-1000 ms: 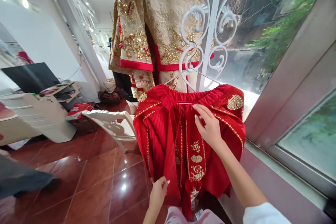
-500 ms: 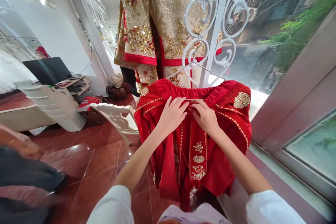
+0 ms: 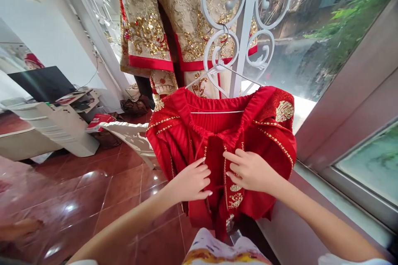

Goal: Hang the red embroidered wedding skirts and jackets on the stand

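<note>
A red garment (image 3: 258,198) with a gathered waistband and gold beaded trim hangs in front of me on a thin wire hanger (image 3: 219,64). My left hand (image 3: 191,180) is over the left side of its front opening, fingers spread and slightly bent near the beaded edge. Across the opening, my right hand (image 3: 248,170) lies on the embroidered front panel (image 3: 234,201), its fingers apart and curved toward the beaded edge. Whether either thumb pinches cloth is hidden. Between the hands the waistband parts at the front, and the hanger's straight bar shows inside it.
A white scrollwork metal rack (image 3: 244,29) carries the hanger. Behind it hangs a cream and gold embroidered costume (image 3: 183,20). At left are a white carved chair (image 3: 130,134) and a desk with a monitor (image 3: 42,89). A window (image 3: 295,49) is at right.
Both hands have left the top of the waistband and moved down onto the front opening, spreading apart. The waistband now gapes at the front. My view has shifted slightly; the person at left is mostly out of view.
</note>
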`<state>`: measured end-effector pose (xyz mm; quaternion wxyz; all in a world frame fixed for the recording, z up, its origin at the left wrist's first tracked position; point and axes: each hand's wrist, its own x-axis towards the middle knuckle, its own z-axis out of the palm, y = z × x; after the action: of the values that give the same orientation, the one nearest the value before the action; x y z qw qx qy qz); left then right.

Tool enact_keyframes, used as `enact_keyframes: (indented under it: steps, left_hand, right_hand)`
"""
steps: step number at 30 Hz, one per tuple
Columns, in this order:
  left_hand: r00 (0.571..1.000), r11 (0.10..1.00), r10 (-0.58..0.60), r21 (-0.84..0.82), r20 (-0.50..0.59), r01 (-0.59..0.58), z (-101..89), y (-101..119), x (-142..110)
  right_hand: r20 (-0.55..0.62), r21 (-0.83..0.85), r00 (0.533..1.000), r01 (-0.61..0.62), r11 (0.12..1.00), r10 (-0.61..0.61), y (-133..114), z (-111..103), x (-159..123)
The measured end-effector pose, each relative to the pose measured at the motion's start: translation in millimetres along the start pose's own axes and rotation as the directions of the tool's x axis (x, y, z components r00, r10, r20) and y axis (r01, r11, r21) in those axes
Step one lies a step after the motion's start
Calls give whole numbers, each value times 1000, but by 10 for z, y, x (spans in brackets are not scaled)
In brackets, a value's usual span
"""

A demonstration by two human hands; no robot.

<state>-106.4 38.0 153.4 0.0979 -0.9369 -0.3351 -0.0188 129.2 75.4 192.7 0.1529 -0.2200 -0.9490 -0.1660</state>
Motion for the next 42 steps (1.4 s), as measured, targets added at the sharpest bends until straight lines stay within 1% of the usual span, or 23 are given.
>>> enact_keyframes:
  steps: [1,2,3,4,6,8,10,11,12,14,17,19,21,23,26,29,32,34,37,39,40,41,42]
  left_hand:
    - [996,1000,18,-23,82,-16,47,12,-13]
    - [992,999,31,-34,126,-27,60,18,-9]
    - [992,999,41,-28,123,-38,35,18,15]
    - [996,999,50,-4,71,-50,-26,12,61]
    - [992,996,30,87,-124,-20,-229,-13,210]
    - [941,972,-70,188,-330,138,-454,-60,407]
    - [878,906,-212,250,-429,341,-609,-130,597]
    - [862,872,-276,266,-426,411,-648,-172,671]
    - [861,852,-321,276,-395,444,-666,-218,726]
    - [891,859,-349,281,-290,428,-665,-305,768]
    - [937,908,-308,245,-164,341,-683,-395,703]
    - [955,935,-272,202,-118,291,-737,-423,626]
    - [968,956,-236,160,-86,247,-799,-433,562]
    - [973,963,-220,143,-67,228,-842,-425,521]
    - [971,952,-231,194,-64,239,-866,-382,489]
    - [973,938,-221,257,-70,231,-906,-330,445]
    - [978,937,-200,282,-61,209,-1008,-316,344]
    - [974,934,-219,277,-50,224,-1082,-328,243]
    - [966,937,-256,250,15,245,-1122,-339,83]
    - [953,927,-302,246,36,285,-1090,-321,19]
    - [939,913,-344,238,9,332,-1061,-304,13]
    - [917,890,-395,221,-57,398,-1026,-283,29]
    - [875,855,-456,195,-162,481,-985,-259,68]
  right_hand:
    - [27,39,999,-26,999,24,-42,60,-17]
    - [52,88,996,-73,993,68,-79,127,-21]
    - [62,144,990,-138,980,130,-111,198,-10]
    - [52,209,977,-214,954,207,-136,272,17]
    - [-18,363,922,-355,862,387,-169,419,118]
    - [-88,517,820,-448,729,566,-186,552,265]
    - [-126,627,695,-497,599,708,-203,659,427]
    - [-140,665,635,-508,547,760,-213,703,501]
    - [-158,695,578,-511,506,800,-224,741,567]
    - [-197,743,488,-492,454,851,-250,802,665]
    - [-205,830,411,-408,380,888,-295,861,737]
    - [-190,883,374,-339,324,908,-335,871,756]
    - [-203,895,342,-316,316,918,-382,849,766]
    - [-237,869,339,-345,354,911,-430,798,769]
    - [-241,834,401,-380,400,884,-494,712,742]
    - [-191,831,450,-400,388,873,-577,741,633]
    - [-104,797,477,-484,360,873,-741,979,405]
    - [-27,755,511,-552,352,859,-905,1196,204]
    - [60,642,542,-664,384,838,-1137,1372,-76]
    - [91,546,564,-717,433,821,-1174,1276,-175]
    - [78,516,569,-725,455,818,-1131,1159,-185]
    - [20,508,561,-719,475,827,-1044,1006,-166]
    - [-86,507,526,-708,491,846,-915,831,-118]
